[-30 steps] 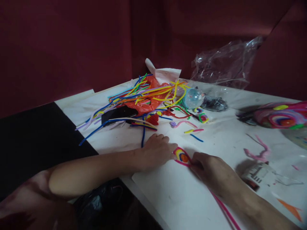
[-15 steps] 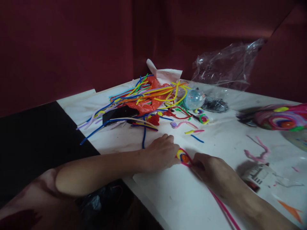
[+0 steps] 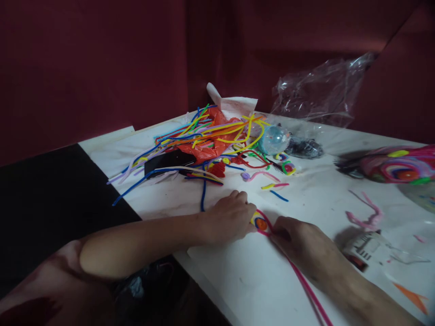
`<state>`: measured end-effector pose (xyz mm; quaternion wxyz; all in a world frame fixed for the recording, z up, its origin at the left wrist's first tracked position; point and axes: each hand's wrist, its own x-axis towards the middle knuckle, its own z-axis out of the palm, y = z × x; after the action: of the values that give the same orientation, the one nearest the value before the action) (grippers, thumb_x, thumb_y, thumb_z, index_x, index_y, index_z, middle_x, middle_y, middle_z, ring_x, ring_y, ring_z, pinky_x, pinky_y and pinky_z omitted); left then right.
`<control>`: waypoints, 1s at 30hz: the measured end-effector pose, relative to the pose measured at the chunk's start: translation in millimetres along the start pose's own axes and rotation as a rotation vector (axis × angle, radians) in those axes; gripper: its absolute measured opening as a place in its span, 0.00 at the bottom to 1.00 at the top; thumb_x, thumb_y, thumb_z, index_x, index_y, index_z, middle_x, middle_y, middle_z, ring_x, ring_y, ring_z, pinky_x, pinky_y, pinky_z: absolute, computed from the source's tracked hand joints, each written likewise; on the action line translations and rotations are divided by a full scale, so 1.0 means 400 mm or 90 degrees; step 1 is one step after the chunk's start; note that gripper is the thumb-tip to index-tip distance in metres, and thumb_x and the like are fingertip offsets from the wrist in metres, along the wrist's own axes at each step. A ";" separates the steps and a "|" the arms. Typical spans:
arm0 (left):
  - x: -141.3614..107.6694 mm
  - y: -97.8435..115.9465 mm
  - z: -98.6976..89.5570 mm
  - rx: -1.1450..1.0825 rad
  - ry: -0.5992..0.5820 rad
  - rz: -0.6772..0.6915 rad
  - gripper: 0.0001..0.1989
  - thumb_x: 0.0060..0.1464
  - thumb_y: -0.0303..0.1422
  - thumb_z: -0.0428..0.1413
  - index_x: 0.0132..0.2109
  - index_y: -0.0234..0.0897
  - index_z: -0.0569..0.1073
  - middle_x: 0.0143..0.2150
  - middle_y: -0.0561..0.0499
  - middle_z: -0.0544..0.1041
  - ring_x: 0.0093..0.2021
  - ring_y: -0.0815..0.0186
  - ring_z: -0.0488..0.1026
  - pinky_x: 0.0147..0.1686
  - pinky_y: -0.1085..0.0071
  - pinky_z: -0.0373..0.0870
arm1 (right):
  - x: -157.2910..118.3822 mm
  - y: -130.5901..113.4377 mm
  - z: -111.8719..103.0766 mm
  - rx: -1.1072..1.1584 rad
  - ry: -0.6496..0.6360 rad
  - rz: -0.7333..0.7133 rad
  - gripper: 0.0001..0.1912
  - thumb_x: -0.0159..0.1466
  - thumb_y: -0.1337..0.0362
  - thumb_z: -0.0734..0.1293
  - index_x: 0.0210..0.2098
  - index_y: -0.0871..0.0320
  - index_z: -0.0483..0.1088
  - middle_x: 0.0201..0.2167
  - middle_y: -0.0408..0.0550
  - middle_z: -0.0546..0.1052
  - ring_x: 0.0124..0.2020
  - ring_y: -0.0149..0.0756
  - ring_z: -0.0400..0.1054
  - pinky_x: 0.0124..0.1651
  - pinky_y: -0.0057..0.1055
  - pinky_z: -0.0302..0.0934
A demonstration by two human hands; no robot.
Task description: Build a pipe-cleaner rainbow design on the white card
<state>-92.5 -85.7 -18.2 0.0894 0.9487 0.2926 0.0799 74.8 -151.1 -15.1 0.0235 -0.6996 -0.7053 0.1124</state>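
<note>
Between my two hands is a small coiled piece of pipe cleaners [image 3: 260,223], with an orange centre ringed in blue, white and yellow. My left hand [image 3: 230,219] is closed on its left end, and the fingertips hide part of it. A pink pipe cleaner [image 3: 311,288] runs round the coil's edge. It passes through the closed fingers of my right hand [image 3: 296,235], and its loose length trails toward the table's near edge. White paper [image 3: 251,276] lies under both hands.
A pile of coloured pipe cleaners [image 3: 217,131] lies at the back with a clear ball [image 3: 274,139]. A crumpled clear plastic bag [image 3: 316,93] stands behind. At right are a colourful coiled pipe-cleaner figure [image 3: 401,165], a printed packet [image 3: 367,248] and pink scraps [image 3: 369,215].
The trailing pink pipe cleaner has shifted slightly to the left. Both hands keep their hold on the piece, with the left hand's fingers a touch further right.
</note>
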 end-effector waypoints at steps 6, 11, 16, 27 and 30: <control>-0.001 -0.001 0.004 -0.004 0.012 -0.013 0.12 0.51 0.40 0.50 0.40 0.37 0.67 0.37 0.49 0.63 0.40 0.63 0.60 0.36 0.69 0.60 | -0.001 -0.001 0.000 -0.004 -0.015 0.009 0.07 0.60 0.68 0.63 0.25 0.57 0.66 0.22 0.41 0.69 0.24 0.32 0.62 0.24 0.25 0.45; -0.002 0.007 -0.006 0.012 0.002 -0.012 0.11 0.51 0.38 0.51 0.39 0.36 0.67 0.37 0.48 0.63 0.41 0.63 0.60 0.37 0.69 0.59 | -0.001 -0.002 -0.004 -0.007 -0.022 -0.006 0.07 0.60 0.69 0.63 0.26 0.57 0.67 0.23 0.41 0.69 0.24 0.32 0.62 0.25 0.25 0.45; -0.001 0.016 -0.007 0.098 0.018 0.057 0.10 0.54 0.34 0.49 0.40 0.32 0.66 0.35 0.46 0.65 0.40 0.62 0.61 0.39 0.68 0.58 | -0.002 -0.005 -0.002 -0.032 -0.010 0.009 0.07 0.60 0.70 0.63 0.26 0.57 0.66 0.22 0.42 0.69 0.24 0.32 0.61 0.24 0.26 0.44; -0.033 0.043 0.002 0.236 0.080 0.102 0.21 0.51 0.43 0.50 0.49 0.38 0.61 0.35 0.47 0.68 0.35 0.60 0.65 0.34 0.66 0.58 | 0.006 -0.005 -0.004 -0.024 -0.031 0.005 0.06 0.60 0.69 0.65 0.27 0.56 0.67 0.24 0.40 0.70 0.26 0.32 0.63 0.25 0.25 0.45; -0.047 0.051 0.000 0.249 0.069 0.111 0.26 0.48 0.50 0.50 0.50 0.41 0.61 0.36 0.46 0.69 0.35 0.59 0.66 0.34 0.65 0.58 | 0.005 -0.006 -0.002 -0.027 -0.022 0.017 0.06 0.60 0.69 0.65 0.27 0.56 0.67 0.24 0.40 0.70 0.26 0.32 0.63 0.25 0.25 0.45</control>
<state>-96.7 -113.0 -15.8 -0.1195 0.9639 0.2239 0.0801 72.4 -148.9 -14.0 -0.0051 -0.7074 -0.6982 0.1095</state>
